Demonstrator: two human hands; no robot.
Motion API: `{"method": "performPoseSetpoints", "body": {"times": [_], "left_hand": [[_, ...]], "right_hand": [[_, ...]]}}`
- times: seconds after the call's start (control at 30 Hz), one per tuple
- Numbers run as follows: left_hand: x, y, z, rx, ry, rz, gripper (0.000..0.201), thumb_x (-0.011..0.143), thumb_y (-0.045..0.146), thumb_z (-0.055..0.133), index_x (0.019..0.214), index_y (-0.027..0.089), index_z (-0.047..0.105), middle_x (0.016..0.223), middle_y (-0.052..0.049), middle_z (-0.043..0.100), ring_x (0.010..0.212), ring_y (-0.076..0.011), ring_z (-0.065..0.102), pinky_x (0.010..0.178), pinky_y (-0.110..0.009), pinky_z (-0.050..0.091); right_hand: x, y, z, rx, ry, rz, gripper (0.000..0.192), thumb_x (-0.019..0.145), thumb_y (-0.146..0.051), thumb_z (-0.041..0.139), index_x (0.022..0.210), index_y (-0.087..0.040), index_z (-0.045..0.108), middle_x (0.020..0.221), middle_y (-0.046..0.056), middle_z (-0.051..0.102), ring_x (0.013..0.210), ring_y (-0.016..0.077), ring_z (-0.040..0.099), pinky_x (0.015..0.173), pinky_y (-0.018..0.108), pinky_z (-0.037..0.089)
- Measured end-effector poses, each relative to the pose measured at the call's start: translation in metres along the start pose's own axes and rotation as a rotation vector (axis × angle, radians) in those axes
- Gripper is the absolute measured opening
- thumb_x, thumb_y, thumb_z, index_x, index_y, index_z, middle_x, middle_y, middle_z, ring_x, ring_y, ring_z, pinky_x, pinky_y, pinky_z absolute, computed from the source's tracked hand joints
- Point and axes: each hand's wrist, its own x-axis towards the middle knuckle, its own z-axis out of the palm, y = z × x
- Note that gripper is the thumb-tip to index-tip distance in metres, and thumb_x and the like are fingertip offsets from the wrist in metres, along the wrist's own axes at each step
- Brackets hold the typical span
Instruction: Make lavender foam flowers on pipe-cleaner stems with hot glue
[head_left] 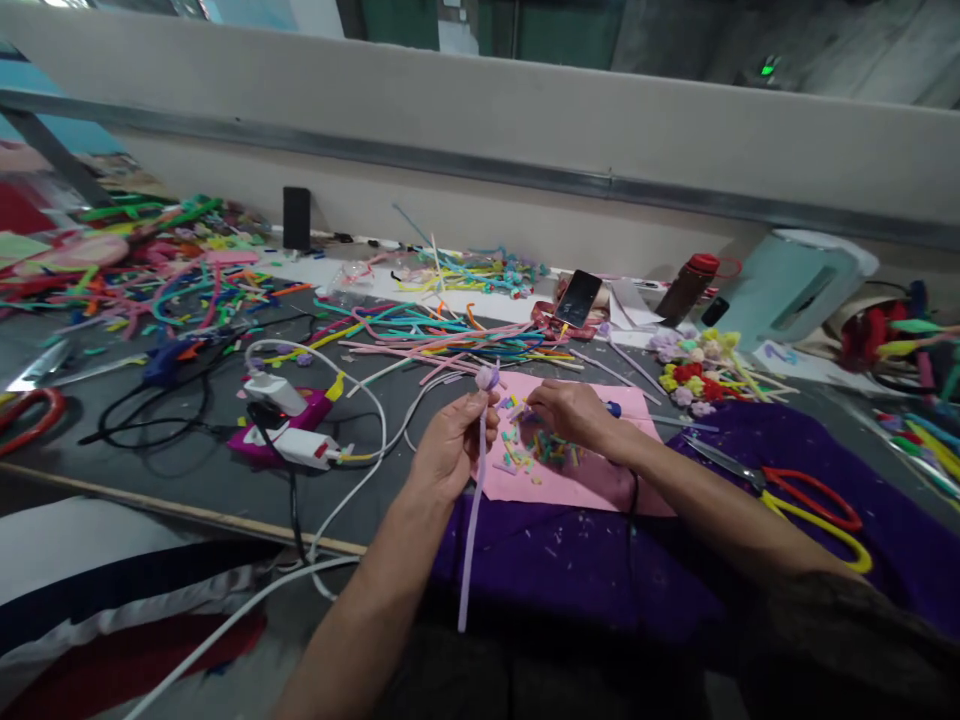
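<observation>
Far left of the grey table (187, 480): a dense heap of coloured pipe cleaners (150, 270), with black cables running through it. Next right, a magenta power strip (281, 425) carries white chargers; white cords trail off the table edge.

Left hand (450, 445): fingers closed together around a lilac pipe cleaner stem (474, 520), gripped near its upper end. The stem stands roughly upright, its lower end hanging below the table edge over the purple cloth (562, 560). A small lilac flower head (487, 377) sits at the top, just above the thumb.

Right hand (574, 415): rests on the pink sheet (585, 480), fingers curled down into a pile of short coloured snippets (544, 445). Whether they pinch a piece cannot be told.

Further right: a phone (577, 297), a cluster of finished flowers (694, 375), and red-and-yellow scissors (802, 500) lying on the purple cloth.
</observation>
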Motion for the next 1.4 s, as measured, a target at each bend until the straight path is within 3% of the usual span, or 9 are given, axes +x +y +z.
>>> {"method": "performPoseSetpoints", "body": {"times": [0.3,0.47,0.63,0.8,0.9,1.1,1.23,1.33,1.4], "left_hand": [[-0.008,-0.003,-0.003,-0.035,0.014,-0.164,0.021,0.068,0.031,0.067,0.076,0.012,0.062,0.054,0.003,0.053,0.041,-0.0032,0.044,0.040,-0.013,0.033],[-0.008,-0.006,-0.004,-0.011,-0.004,-0.233,0.021,0.070,0.031,0.065,0.077,0.012,0.062,0.053,0.003,0.051,0.041,-0.0036,0.043,0.039,-0.014,0.032],[-0.003,-0.009,-0.002,0.026,0.003,-0.265,0.018,0.071,0.029,0.065,0.078,0.012,0.062,0.054,0.002,0.052,0.042,-0.0041,0.045,0.039,-0.014,0.033],[0.003,-0.015,-0.002,0.085,-0.032,-0.230,0.016,0.070,0.024,0.065,0.078,0.011,0.063,0.056,0.001,0.055,0.043,-0.0031,0.047,0.041,-0.013,0.037],[0.008,-0.018,0.000,0.106,-0.047,-0.211,0.015,0.070,0.023,0.065,0.078,0.011,0.063,0.054,0.001,0.055,0.040,-0.0036,0.046,0.039,-0.014,0.036],[0.011,-0.028,0.009,0.117,-0.095,-0.266,0.014,0.069,0.024,0.065,0.075,0.011,0.063,0.054,-0.001,0.058,0.039,-0.0047,0.048,0.039,-0.015,0.038],[0.003,-0.035,0.009,0.134,-0.145,-0.330,0.015,0.071,0.024,0.064,0.078,0.011,0.062,0.057,-0.001,0.060,0.040,-0.0058,0.051,0.039,-0.014,0.039],[-0.002,-0.037,0.005,0.086,-0.147,-0.343,0.014,0.072,0.023,0.064,0.080,0.012,0.062,0.063,-0.001,0.061,0.046,-0.0054,0.054,0.040,-0.013,0.039],[-0.003,-0.037,0.004,0.072,-0.139,-0.360,0.015,0.071,0.023,0.065,0.081,0.012,0.061,0.065,-0.001,0.061,0.048,-0.0059,0.055,0.039,-0.012,0.038]], "right_hand": [[0.033,-0.008,0.015,-0.082,-0.219,-0.150,0.020,0.086,-0.023,0.044,0.092,-0.018,0.063,0.086,0.007,0.062,0.064,0.0145,0.055,0.051,0.024,0.028],[0.022,-0.006,0.001,0.053,-0.209,-0.103,0.017,0.083,-0.018,0.048,0.089,-0.019,0.064,0.085,0.006,0.061,0.064,0.0130,0.053,0.051,0.022,0.029],[-0.020,-0.005,-0.010,0.629,0.017,0.056,0.014,0.083,-0.020,0.052,0.088,-0.019,0.065,0.081,0.003,0.061,0.074,0.0126,0.056,0.064,0.022,0.039],[-0.048,-0.008,-0.013,1.261,-0.040,0.341,0.011,0.078,-0.026,0.056,0.079,-0.016,0.060,0.066,-0.002,0.058,0.052,0.0084,0.051,0.049,0.020,0.040],[-0.052,-0.008,-0.020,1.419,-0.060,0.413,0.012,0.073,-0.026,0.061,0.078,-0.015,0.058,0.062,-0.003,0.056,0.046,0.0058,0.048,0.041,0.016,0.035],[-0.054,-0.009,-0.023,1.466,-0.030,0.440,0.017,0.072,-0.030,0.062,0.075,-0.014,0.059,0.051,-0.005,0.052,0.038,0.0042,0.042,0.034,0.015,0.026],[-0.061,-0.014,-0.017,1.424,0.060,0.450,0.016,0.073,-0.030,0.062,0.075,-0.014,0.060,0.055,-0.003,0.055,0.043,0.0062,0.047,0.041,0.017,0.036],[-0.069,-0.021,-0.016,1.167,0.225,0.409,0.010,0.075,-0.026,0.061,0.075,-0.016,0.062,0.065,0.000,0.059,0.056,0.0103,0.053,0.053,0.023,0.043],[-0.073,-0.024,-0.015,0.921,0.327,0.282,0.007,0.077,-0.021,0.058,0.077,-0.017,0.063,0.071,0.003,0.061,0.066,0.0131,0.056,0.061,0.026,0.045]]}}
